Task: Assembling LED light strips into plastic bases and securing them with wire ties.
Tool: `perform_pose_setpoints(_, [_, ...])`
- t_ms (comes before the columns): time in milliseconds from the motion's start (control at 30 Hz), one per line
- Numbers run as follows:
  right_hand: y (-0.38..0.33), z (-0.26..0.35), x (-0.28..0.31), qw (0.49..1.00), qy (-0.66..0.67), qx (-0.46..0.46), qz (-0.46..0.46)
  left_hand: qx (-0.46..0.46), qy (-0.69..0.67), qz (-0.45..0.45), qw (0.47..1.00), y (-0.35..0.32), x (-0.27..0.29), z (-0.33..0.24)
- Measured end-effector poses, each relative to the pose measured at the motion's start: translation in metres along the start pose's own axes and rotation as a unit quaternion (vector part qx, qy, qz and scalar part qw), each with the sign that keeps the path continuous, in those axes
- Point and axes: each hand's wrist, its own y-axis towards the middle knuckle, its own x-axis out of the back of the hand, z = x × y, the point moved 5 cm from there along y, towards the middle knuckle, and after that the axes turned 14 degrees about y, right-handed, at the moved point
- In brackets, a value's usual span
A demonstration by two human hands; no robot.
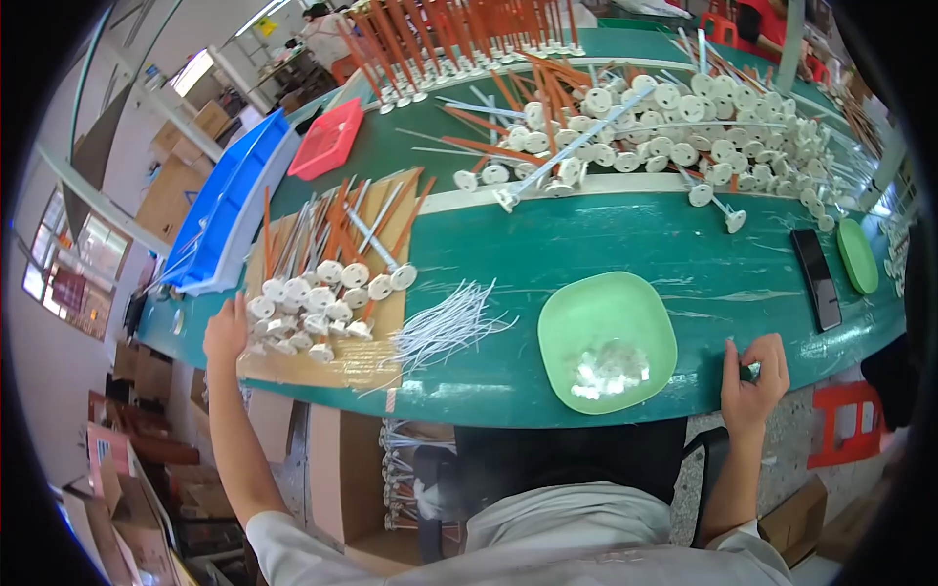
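At the left edge of a brown cardboard sheet [381, 375], my left hand [226, 334] rests with its fingers stretched forward and nothing visible in them. Beside it on the sheet lies a pile of white round-ended pieces [318, 303] with orange and pale stems. My right hand [753, 383] is closed near the table's front edge, thumb up. A small dark green end shows between its thumb and fingers; the rest is hidden. Between the hands lie a bundle of thin white strips [449, 327] and a light green dish [608, 317] with small shiny clear pieces in it.
A big heap of white round-ended pieces [684, 127] covers the far right of the green table [469, 230]. Orange rods [459, 39] stand upright behind. A blue bin [230, 200] and red tray [328, 139] are left; a phone [816, 278] and small green dish [857, 256] right.
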Motion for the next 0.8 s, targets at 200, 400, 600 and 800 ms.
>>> perform_pose_setpoints(200, [0.005, 0.0, 0.0, 0.998, 0.005, -0.044, -0.049, 0.047, -0.054, -0.221, 0.973, -0.01, 0.061, -0.038])
perform_pose_setpoints(400, [0.005, 0.001, 0.0, 0.999, -0.02, -0.026, -0.032, -0.248, -0.31, -0.284, 0.873, -0.038, 0.136, -0.206])
perform_pose_setpoints(600, [0.008, 0.01, -0.004, 0.999, 0.023, -0.028, 0.001, -0.459, -0.342, -0.241, 0.783, -0.076, 0.127, -0.375])
perform_pose_setpoints(800, [0.002, 0.006, 0.0, 0.998, 0.053, -0.016, 0.009, -0.462, -0.263, -0.169, 0.83, -0.078, 0.131, -0.419])
